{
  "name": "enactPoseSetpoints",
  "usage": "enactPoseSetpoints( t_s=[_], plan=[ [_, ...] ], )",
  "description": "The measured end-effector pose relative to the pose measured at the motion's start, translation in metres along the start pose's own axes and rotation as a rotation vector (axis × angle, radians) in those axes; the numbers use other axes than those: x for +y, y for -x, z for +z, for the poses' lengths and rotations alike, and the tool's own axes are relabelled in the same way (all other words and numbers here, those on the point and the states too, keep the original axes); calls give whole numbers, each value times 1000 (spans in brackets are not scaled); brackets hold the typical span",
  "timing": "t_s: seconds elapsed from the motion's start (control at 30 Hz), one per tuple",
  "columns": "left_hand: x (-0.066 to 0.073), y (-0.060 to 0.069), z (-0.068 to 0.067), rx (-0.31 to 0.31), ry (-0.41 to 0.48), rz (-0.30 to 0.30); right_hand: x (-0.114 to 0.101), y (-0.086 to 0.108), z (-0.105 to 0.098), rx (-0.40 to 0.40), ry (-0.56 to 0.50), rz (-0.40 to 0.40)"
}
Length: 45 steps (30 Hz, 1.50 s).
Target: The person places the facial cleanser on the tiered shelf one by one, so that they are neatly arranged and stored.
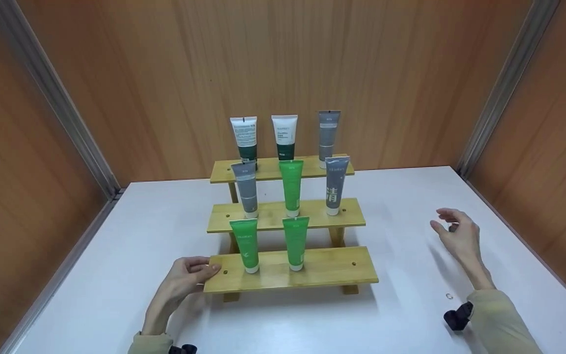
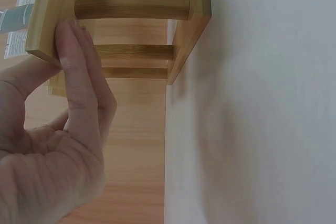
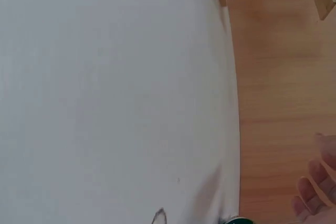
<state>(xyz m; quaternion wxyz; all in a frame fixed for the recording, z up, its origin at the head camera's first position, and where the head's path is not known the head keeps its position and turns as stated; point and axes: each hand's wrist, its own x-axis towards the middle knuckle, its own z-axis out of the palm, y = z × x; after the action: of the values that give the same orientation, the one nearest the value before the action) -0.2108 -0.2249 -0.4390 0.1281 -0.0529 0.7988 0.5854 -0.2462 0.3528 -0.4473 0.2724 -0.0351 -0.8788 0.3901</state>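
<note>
My left hand (image 1: 184,280) grips the left end of the lowest board of a three-step wooden display stand (image 1: 332,265). In the left wrist view, the fingers (image 2: 76,77) lie under that board, with the thumb on its other side. On the lowest step stand two green squeeze tubes (image 1: 246,246). The middle step bears a green tube (image 1: 291,187) between two grey-blue tubes (image 1: 336,184). On top are two white-and-dark-green tubes (image 1: 284,132) and a grey tube (image 1: 328,132). Off to the right, my right hand (image 1: 460,238) hovers with loosely bent fingers, apart from the stand.
A small ring-shaped item (image 1: 449,296) lies on the white table (image 1: 410,196) near the right forearm. A dark green round edge (image 3: 239,221) shows at the bottom of the right wrist view; its kind is unclear. Wooden panels (image 1: 283,64) enclose the back and sides.
</note>
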Motion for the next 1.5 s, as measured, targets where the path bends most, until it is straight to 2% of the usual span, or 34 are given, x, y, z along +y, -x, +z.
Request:
enactPoseSetpoints(
  t_s=[0.23, 0.53, 0.9, 1.17, 1.5],
  plan=[
    [0, 1, 0, -12, 8, 8, 20, 1, -18, -142, 103, 119],
    [0, 1, 0, -18, 12, 5, 33, 5, -28, -285, 109, 243],
    [0, 0, 0, -9, 5, -16, 41, 4, -33, -409, 112, 301],
    [2, 2, -1, -29, 18, 4, 42, 6, -33, -429, 111, 286],
    [0, 0, 1, -8, 14, 4, 39, 9, -30, -400, 104, 240]
  ],
)
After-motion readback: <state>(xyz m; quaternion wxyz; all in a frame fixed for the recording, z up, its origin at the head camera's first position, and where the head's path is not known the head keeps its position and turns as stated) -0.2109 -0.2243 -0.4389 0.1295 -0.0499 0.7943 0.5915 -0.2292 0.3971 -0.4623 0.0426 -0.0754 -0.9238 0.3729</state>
